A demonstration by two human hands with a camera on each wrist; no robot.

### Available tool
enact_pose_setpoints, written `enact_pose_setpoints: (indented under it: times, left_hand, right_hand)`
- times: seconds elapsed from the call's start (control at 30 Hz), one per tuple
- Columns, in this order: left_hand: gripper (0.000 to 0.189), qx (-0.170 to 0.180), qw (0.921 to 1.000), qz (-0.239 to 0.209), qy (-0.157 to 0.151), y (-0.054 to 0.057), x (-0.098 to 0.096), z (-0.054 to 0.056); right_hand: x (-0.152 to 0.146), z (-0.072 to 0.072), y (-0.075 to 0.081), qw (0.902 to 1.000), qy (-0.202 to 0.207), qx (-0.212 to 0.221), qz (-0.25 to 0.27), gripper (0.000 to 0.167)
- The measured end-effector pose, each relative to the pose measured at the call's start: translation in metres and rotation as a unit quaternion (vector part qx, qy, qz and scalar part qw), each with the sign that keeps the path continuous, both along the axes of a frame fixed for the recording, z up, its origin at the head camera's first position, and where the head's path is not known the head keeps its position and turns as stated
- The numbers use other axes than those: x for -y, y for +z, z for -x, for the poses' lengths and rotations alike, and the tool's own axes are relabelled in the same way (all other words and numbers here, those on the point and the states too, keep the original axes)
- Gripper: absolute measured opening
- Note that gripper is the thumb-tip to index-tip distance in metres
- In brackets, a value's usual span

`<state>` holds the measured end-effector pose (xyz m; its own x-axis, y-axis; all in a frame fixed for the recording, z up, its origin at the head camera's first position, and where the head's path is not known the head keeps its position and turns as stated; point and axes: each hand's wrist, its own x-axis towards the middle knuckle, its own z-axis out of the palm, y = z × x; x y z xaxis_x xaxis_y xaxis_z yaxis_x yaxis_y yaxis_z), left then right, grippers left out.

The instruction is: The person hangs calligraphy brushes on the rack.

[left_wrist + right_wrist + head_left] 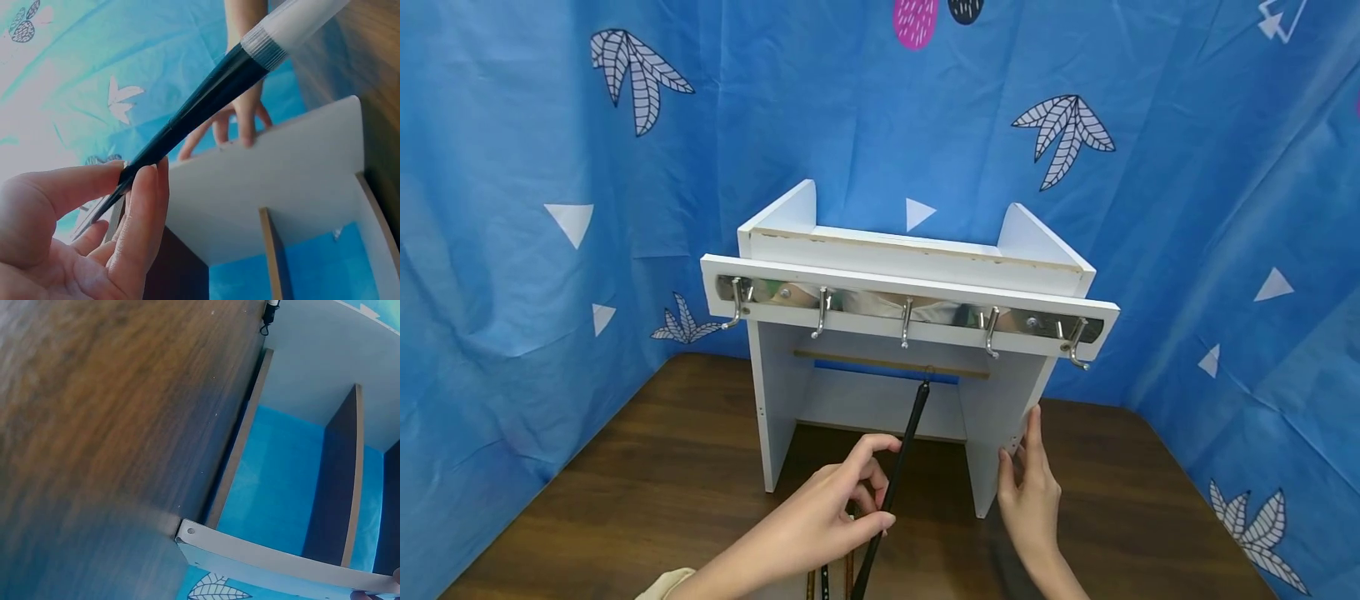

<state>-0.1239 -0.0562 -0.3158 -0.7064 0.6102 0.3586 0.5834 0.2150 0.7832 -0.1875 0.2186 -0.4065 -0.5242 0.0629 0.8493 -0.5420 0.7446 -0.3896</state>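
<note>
My left hand (pixel 838 508) pinches a long calligraphy brush (pixel 907 442) by its tapered black handle, between thumb and fingers. The brush tilts, its thin end with a small hanging loop (pixel 929 370) toward the rack's opening. In the left wrist view, its thick end carries a ribbed clear collar (pixel 265 47) and a white tip (pixel 306 19). Before me stands a white rack (pixel 917 250) with a front rail of several metal hooks; the loop appears just below this rail. My right hand (pixel 1032 496) holds the front edge of the rack's right side panel (pixel 992 433), thumb toward the inside.
Several slim handles, brown and dark patterned (pixel 825 579), lie below my left hand, partly hidden by it. The dark wooden table (pixel 647 467) extends on both sides of the rack. A blue patterned cloth (pixel 880 125) hangs behind and at both sides.
</note>
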Motion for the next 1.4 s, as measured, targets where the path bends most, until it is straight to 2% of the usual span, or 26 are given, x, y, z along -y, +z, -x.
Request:
enact_pose_setpoints:
  times: [0.23,0.4,0.67,0.93,1.27,1.4]
  left_hand:
    - [0.06,0.004,0.9998,-0.006,-0.019,0.011,-0.022,0.004]
    - [0.061,0.004,0.9995,-0.007,-0.029,0.016,-0.03,0.007]
    - [0.059,-0.011,0.9989,-0.014,-0.043,0.016,-0.035,0.01]
    - [0.059,-0.002,0.9985,-0.016,-0.052,0.02,-0.044,0.011]
    - [0.059,-0.001,0.9986,-0.012,-0.052,0.022,-0.047,0.014]
    - [0.06,-0.012,0.9986,-0.006,-0.051,0.02,-0.047,0.017]
  right_hand:
    - [0.0,-0.001,0.0,1.0,0.003,-0.003,-0.002,0.093]
    - [0.001,-0.001,0.001,1.0,-0.001,-0.007,-0.003,0.093]
    - [0.003,0.001,0.0,0.9998,0.001,-0.019,-0.002,0.091]
    - [0.001,0.0,0.001,0.9998,-0.001,-0.019,-0.004,0.091]
    - [0.0,-0.001,0.001,0.9999,-0.002,-0.011,-0.002,0.091]
    - [0.0,-0.001,0.0,1.0,-0.001,-0.009,-0.002,0.091]
